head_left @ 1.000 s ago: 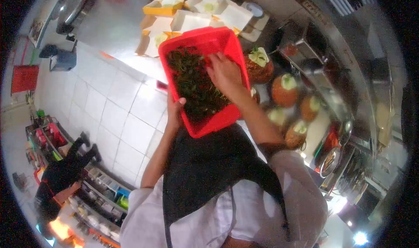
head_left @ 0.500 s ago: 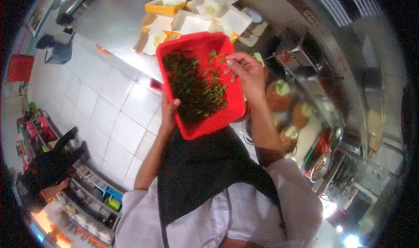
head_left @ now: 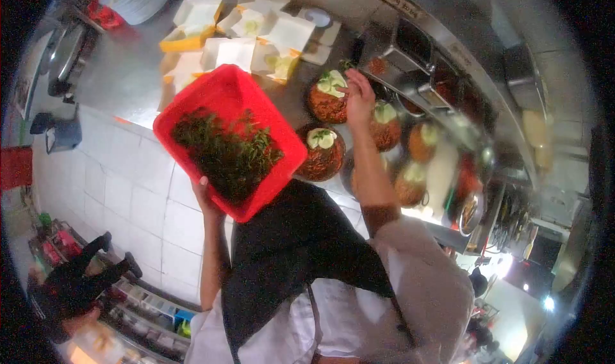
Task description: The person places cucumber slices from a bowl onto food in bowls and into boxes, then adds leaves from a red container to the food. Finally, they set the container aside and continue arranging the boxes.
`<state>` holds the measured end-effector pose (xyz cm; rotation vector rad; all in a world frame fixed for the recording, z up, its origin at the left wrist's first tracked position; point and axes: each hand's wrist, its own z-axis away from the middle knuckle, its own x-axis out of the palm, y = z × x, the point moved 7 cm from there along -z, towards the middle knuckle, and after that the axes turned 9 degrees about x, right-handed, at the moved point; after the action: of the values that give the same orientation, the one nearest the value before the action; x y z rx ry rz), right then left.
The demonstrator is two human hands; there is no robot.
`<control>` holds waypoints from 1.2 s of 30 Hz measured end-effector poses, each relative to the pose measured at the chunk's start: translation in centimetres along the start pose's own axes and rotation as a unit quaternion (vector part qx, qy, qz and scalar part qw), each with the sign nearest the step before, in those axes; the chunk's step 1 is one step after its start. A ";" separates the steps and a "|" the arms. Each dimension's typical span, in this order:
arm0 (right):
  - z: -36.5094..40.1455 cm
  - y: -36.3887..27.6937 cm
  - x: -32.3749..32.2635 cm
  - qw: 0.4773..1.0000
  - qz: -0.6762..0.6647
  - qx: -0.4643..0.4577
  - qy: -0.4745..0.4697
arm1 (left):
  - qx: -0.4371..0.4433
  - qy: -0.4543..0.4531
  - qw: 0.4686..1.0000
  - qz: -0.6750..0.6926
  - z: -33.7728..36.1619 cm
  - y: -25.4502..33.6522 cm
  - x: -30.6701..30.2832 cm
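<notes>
My left hand [head_left: 208, 194] grips the near left edge of a red plastic basket [head_left: 176, 107], which is tilted and holds a heap of leafy green herbs [head_left: 224, 146]. My right hand [head_left: 360, 98] is over a bowl of reddish-brown food [head_left: 330, 111] topped with cucumber slices [head_left: 330, 85]. A small herb sprig [head_left: 346, 63] shows at its fingertips, which look pinched, though the grip is partly hidden. A second bowl [head_left: 320, 162] near the basket has cucumber slices and a green leaf on top. Another bowl [head_left: 385, 133] lies just right of my right wrist.
Open cardboard boxes [head_left: 224, 53] with yellow outsides stand at the back of the metal counter [head_left: 122, 69]. More topped bowls [head_left: 410, 184] sit to the right, beside metal containers [head_left: 403, 50]. A person in black [head_left: 70, 281] is at the lower left, across the tiled floor [head_left: 122, 172].
My right hand has moved from inside the basket to over a bowl, carrying a herb sprig. My left hand has shifted the basket leftward and turned it. The view has swung right.
</notes>
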<state>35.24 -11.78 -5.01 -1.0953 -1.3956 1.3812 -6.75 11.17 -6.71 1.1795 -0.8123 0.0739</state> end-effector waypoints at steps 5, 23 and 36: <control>0.9 3.3 0.4 0.967 0.143 0.208 0.031 | -0.017 0.027 0.999 0.017 0.3 0.2 -0.6; -0.7 0.3 2.7 0.828 0.560 -0.028 0.030 | -0.034 -0.011 0.999 -0.024 1.0 -0.7 0.9; -1.6 1.7 0.9 0.867 0.482 -0.003 0.122 | -0.025 -0.011 0.999 -0.020 1.8 -0.5 -0.1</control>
<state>36.60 -10.49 -6.66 -2.0416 -0.6321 1.7960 -7.59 9.48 -6.89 1.1505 -0.8049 0.0074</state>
